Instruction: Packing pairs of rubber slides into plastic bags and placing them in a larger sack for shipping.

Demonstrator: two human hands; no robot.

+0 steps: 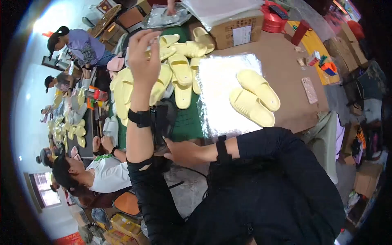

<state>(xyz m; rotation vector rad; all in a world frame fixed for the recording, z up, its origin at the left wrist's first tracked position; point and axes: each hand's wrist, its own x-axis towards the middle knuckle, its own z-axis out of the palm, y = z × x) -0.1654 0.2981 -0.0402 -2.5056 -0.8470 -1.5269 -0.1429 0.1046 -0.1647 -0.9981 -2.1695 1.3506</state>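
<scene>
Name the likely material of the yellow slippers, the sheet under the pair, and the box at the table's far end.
Slippers: probably soft foam or rubber, matte, moulded ridges.
Sheet: looks like glossy plastic film or foil, bright glare, crinkles.
Box: brown cardboard, dull, with a pale label.

Hemmed in leftward by heaped yellow slippers (171,69), ahead by a cardboard box (237,30); open only across bare brown tabletop (286,73) rightward.

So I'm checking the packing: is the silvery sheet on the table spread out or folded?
Spread out: the silvery sheet lies flat on the table, with a pair of yellow slippers resting on it.
</scene>
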